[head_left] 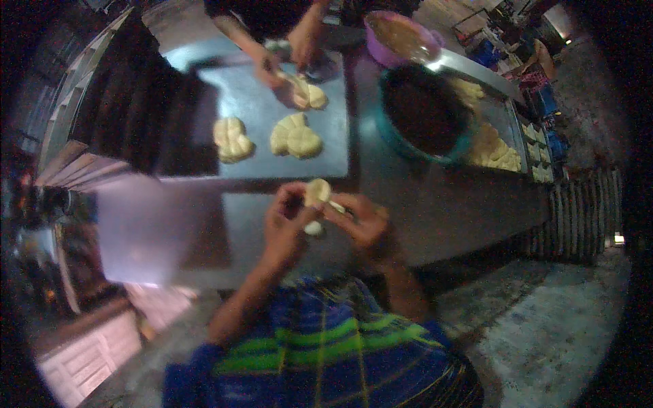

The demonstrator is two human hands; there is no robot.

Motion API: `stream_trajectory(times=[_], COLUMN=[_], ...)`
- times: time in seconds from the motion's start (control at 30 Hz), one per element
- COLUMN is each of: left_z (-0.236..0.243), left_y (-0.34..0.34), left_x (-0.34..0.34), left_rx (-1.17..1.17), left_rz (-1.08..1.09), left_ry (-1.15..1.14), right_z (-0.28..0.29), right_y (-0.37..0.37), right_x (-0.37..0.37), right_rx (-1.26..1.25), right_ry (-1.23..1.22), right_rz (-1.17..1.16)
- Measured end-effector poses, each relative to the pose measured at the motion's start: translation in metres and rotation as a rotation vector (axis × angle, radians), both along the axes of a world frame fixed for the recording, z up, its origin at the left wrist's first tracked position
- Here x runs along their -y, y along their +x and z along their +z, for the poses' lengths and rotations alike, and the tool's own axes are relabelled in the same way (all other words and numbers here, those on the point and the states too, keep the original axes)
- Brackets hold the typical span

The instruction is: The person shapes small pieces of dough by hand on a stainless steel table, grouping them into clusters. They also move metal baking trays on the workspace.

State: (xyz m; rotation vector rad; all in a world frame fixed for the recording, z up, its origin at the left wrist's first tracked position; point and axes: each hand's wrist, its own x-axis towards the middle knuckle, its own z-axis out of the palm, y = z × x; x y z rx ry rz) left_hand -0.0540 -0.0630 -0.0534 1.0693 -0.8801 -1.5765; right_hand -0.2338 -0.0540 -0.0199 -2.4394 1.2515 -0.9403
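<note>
Above the near edge of the table, both my hands hold a small pale piece of dough [317,191] between them. My left hand [286,216] pinches it from the left side. From the right, my right hand [362,221] has its fingers closed on the same piece, with a thin pale strip showing at the fingertips. Just below them is a small whitish lump [313,228]; whether it hangs or lies on the table I cannot tell. Beyond my hands, lobed dough shapes [296,137] lie on a metal baking tray [265,168].
Across the table, a co-worker's hands [271,68] work at another dough shape [311,96] on the tray. To the right stand a teal basin [445,160] with dark insides and a purple basin [388,54]. Beside them, a second tray holds dough pieces [500,156]. Dark stacked trays [143,102] stand left.
</note>
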Motion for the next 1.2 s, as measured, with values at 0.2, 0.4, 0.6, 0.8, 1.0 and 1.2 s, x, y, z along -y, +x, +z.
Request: stream_trajectory(times=[0.2, 0.4, 0.6, 0.8, 1.0, 1.2], left_z=[0.023, 0.015, -0.015, -0.011, -0.002, 0.015], left_y=[0.026, 0.034, 0.034, 0.021, 0.031, 0.027], left_x=[-0.004, -0.003, -0.001, -0.006, -0.005, -0.006], left_rx=[0.097, -0.119, -0.343, -0.489, -0.327, -0.111], left_rz=[-0.257, -0.236, -0.344, -0.148, -0.203, -0.210], left_ry=[0.041, 0.154, 0.311, 0.312, 0.189, 0.089], right_z=[0.029, 0.021, 0.009, -0.006, 0.002, -0.020], right_y=[-0.001, -0.015, 0.016, 0.052, 0.053, 0.042], right_x=[0.013, 0.025, 0.005, -0.018, -0.016, -0.010], right_rx=[0.300, 0.192, 0.068, 0.053, 0.306, 0.545], right_ry=[0.396, 0.337, -0.052, -0.180, 0.125, 0.313], right_rz=[-0.060, 0.196, 0.061, -0.193, -0.374, -0.409])
